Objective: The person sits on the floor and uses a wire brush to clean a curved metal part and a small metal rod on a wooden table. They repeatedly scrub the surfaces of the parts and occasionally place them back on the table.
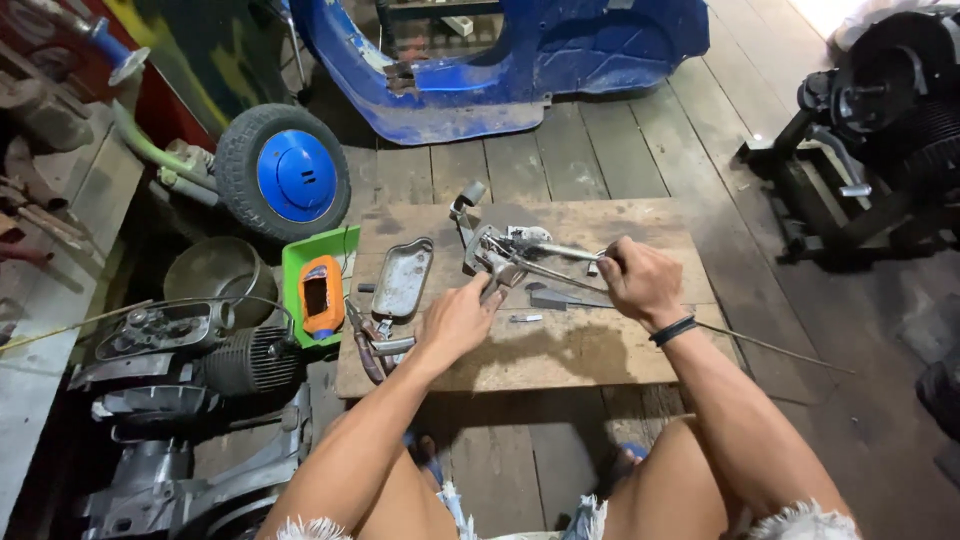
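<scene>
A grey metal lever assembly with a bracket and thin rods [505,255] is held just above a low, worn wooden board [560,350] laid on the plank floor. The left hand [455,322] is closed on its lower end, the fingers curled around the lever body from below and to the left. The right hand [640,280] is closed in a fist around a slim metal rod [560,250] that runs out of the assembly, gripped at its right end. The long axis of the assembly lies roughly left to right, tilted slightly up toward the far left, so that it spans the gap between the two hands; the left hand is nearer to the bracket itself.

A long thin steel wire [770,345] is seen trailing away under the right wrist across the board and onto the floor. Just beside the left hand lie red-handled pliers [362,340], a dull grey oblong metal cover [402,278] and an orange handheld meter [322,295] resting in a green plastic tray [345,243]. Small loose metal pieces [545,298] lie on the board beneath the assembly. Further left, a finned grey engine block [200,360] and a small wheel with a blue hub [283,172] are seen, well apart from the hands.
</scene>
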